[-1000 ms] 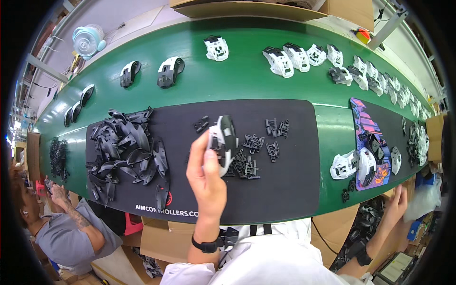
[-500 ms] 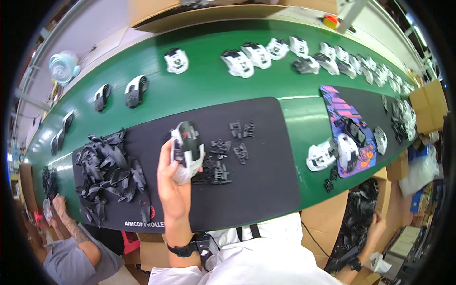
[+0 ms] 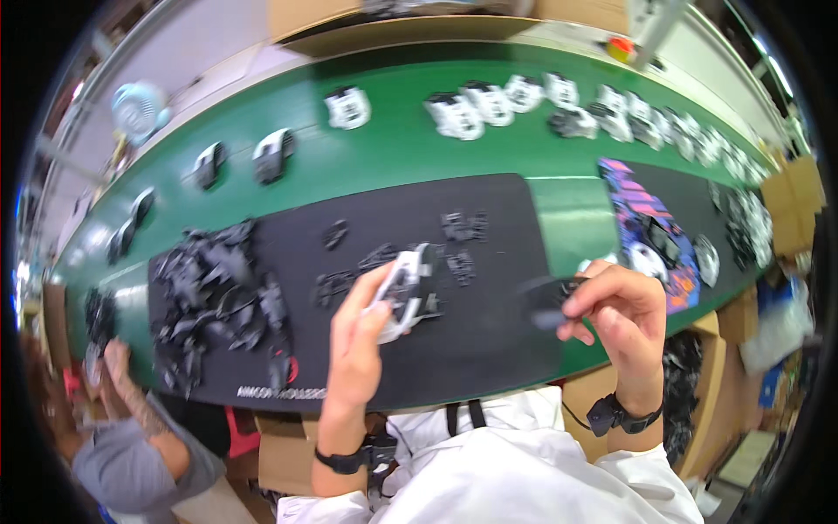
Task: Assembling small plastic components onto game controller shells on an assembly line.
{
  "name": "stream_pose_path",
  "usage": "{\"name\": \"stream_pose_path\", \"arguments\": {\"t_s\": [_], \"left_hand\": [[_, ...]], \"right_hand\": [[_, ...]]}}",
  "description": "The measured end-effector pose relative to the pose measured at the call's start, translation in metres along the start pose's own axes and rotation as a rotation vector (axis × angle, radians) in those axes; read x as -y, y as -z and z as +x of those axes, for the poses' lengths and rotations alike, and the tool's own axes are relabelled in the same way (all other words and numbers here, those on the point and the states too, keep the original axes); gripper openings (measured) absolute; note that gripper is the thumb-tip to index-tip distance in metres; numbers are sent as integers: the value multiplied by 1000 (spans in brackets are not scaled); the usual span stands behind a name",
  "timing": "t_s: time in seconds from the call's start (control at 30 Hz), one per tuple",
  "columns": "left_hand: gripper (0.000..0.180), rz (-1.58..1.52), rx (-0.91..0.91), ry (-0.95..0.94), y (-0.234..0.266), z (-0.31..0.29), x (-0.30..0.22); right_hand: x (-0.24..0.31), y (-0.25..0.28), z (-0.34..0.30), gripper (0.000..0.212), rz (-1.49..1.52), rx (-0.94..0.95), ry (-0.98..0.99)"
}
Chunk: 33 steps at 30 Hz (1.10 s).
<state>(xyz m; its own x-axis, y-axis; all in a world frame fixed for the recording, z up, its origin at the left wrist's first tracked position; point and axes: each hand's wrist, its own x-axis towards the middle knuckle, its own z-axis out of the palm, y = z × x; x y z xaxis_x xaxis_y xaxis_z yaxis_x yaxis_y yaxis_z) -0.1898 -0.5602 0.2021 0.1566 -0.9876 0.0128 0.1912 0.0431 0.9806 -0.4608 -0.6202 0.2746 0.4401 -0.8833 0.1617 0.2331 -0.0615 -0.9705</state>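
My left hand (image 3: 353, 345) grips a white-and-black computer mouse shell (image 3: 400, 306), tilted on its side above the black mat (image 3: 489, 349). To the right, by the mat's right edge, my right hand (image 3: 624, 319) pinches a thin dark plastic piece (image 3: 546, 306), smeared by motion; it looks like a black mouse cover. The two held parts are apart. Small black plastic frames (image 3: 458, 227) lie on the mat behind the mouse shell, some hidden by it. A heap of black plastic shell parts (image 3: 214, 288) covers the mat's left side.
White-and-black mouse shells (image 3: 489, 103) stand in a row along the green table (image 3: 393, 144). A purple patterned mat (image 3: 624, 192) with more parts lies at right. A cardboard box (image 3: 707, 393) holds black pieces at lower right. At left, a co-worker's tattooed arm (image 3: 144, 410) reaches the table.
My right hand has come up from the cardboard box at lower right with a dark piece in it. The mouse shell in my left hand has shifted right and turned onto its side.
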Motion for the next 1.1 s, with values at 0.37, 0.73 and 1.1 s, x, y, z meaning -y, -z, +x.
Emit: {"name": "stream_pose_path", "arguments": {"t_s": [0.37, 0.73, 1.1], "left_hand": [[57, -135, -59, 1, 16, -14, 5], [71, -49, 88, 58, 8, -3, 4], [82, 94, 150, 67, -6, 3, -16]], "right_hand": [[-32, -33, 49, 28, -295, 6, 132], [0, -16, 66, 27, -354, 40, 308], [10, -41, 62, 42, -310, 100, 79]]}}
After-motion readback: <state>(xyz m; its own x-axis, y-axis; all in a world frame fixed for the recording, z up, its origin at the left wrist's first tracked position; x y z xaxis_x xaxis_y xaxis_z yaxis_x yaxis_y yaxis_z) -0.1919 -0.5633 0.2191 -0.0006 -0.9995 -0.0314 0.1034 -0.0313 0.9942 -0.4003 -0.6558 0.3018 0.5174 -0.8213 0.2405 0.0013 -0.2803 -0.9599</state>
